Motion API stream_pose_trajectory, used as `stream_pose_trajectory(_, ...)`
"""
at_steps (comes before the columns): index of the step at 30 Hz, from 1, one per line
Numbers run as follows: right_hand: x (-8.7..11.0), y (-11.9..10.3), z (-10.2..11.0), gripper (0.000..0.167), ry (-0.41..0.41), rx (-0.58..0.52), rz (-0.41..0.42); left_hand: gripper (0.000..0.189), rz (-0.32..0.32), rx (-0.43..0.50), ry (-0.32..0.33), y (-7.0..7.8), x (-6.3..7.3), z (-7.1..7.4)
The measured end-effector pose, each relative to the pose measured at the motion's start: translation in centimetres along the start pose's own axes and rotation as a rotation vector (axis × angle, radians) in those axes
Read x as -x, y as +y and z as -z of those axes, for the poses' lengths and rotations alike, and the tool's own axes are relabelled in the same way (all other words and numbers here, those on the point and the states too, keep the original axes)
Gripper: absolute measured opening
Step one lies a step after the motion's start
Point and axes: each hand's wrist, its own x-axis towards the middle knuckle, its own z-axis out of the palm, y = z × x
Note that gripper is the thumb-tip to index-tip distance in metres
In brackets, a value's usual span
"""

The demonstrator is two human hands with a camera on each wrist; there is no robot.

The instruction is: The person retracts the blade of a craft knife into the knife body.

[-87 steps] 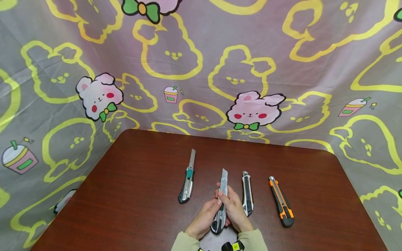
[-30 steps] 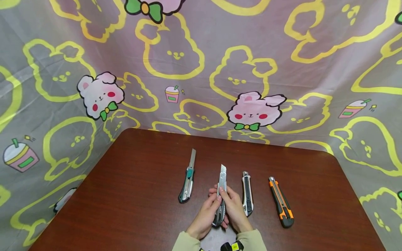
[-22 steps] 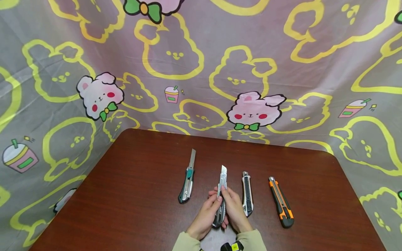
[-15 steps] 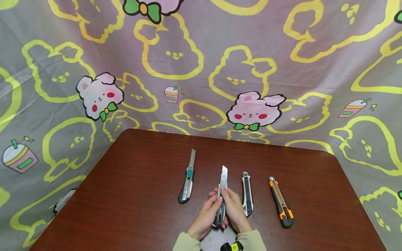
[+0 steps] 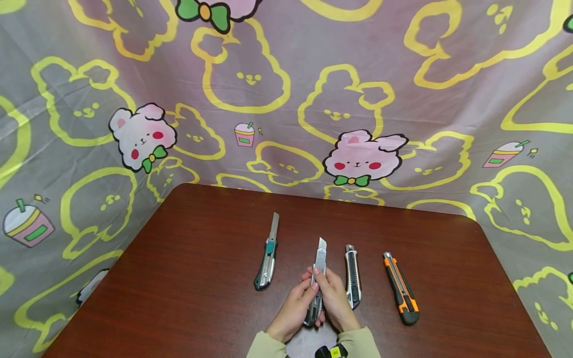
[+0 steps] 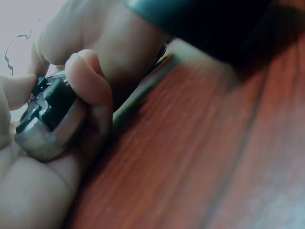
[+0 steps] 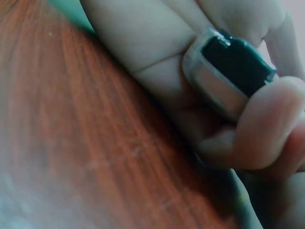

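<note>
Grey cloth (image 5: 277,44) with yellow outlines fills the upper part of the head view, and under it a red-brown counter (image 5: 201,258) spreads across the lower part. Were the grip to loosen, the held knife (image 5: 315,308) in the lower middle could fall onto that counter, most likely through smooth metal slipping between the fingers.

Both hands are wrapped on this knife, each closed only as far as its width allows. The left hand (image 5: 288,311) comes in from the lower left, thumb laid on top and fingers curled round the side and beneath. The right hand (image 5: 334,301) mirrors it from the lower right, its thumb tip a little higher in the frame, on the metal. Both thumbs lie behind the blade; a cut would probably come from one sliding forward, above all under hard pressure.

Left of centre, the teal knife (image 5: 267,261) lies with a long blade bare, which could nick a wrist straying that way. The orange knife (image 5: 401,291), lower right, shows no long blade and seems the lesser worry. Just beside the right hand lies the white knife (image 5: 353,276), likewise with little metal at its tip; a sideways bump might knock it askew. Smallest is the held knife's blade (image 5: 322,243), bare and pointing up the frame.
</note>
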Motion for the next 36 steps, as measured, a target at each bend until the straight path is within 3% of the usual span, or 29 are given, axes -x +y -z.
stream_pose_trajectory(8,-0.09,0.21,0.2,0.042,-0.039,-0.018,0.019,0.045,-0.009,-0.006,-0.039,0.12,0.14,0.14)
stream_pose_trajectory(16,-0.14,0.14,0.23,0.032,-0.059,-0.035,0.023,0.042,-0.011,-0.022,-0.058,0.38,0.3,0.1)
stream_pose_trajectory(27,0.03,-0.05,0.38,0.043,-0.091,-0.056,0.016,0.041,-0.049,-0.002,-0.123,0.17,0.3,0.34)
stream_pose_trajectory(36,0.14,0.0,0.54,0.045,-0.141,-0.063,0.069,0.042,-0.056,0.011,-0.16,0.03,0.37,0.61)
